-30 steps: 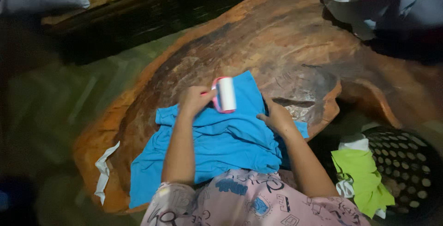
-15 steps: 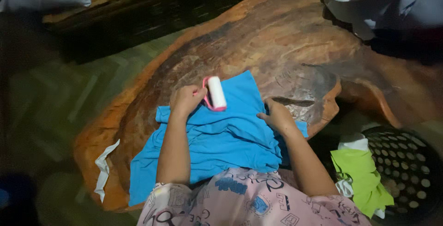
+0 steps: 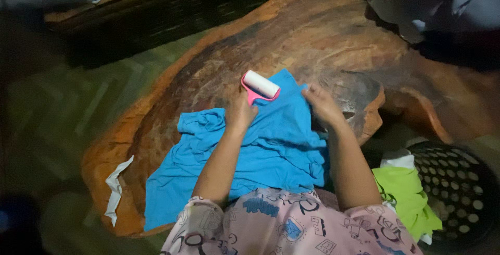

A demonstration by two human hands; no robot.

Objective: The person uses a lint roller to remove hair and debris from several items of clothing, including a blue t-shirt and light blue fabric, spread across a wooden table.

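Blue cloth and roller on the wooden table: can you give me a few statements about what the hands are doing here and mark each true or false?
1. The left hand holds a lint roller with a pink frame and white roll. True.
2. The roller lies at the near edge of the blue cloth, by the person's lap. False: it is at the far edge of the cloth.
3. The right hand grips the cloth at its far right edge. True.
4. The basket on the right is solid-walled and holds red cloth. False: it is dark and perforated, with green cloth hanging over its rim.
5. A white scrap lies at the table's left edge. True.
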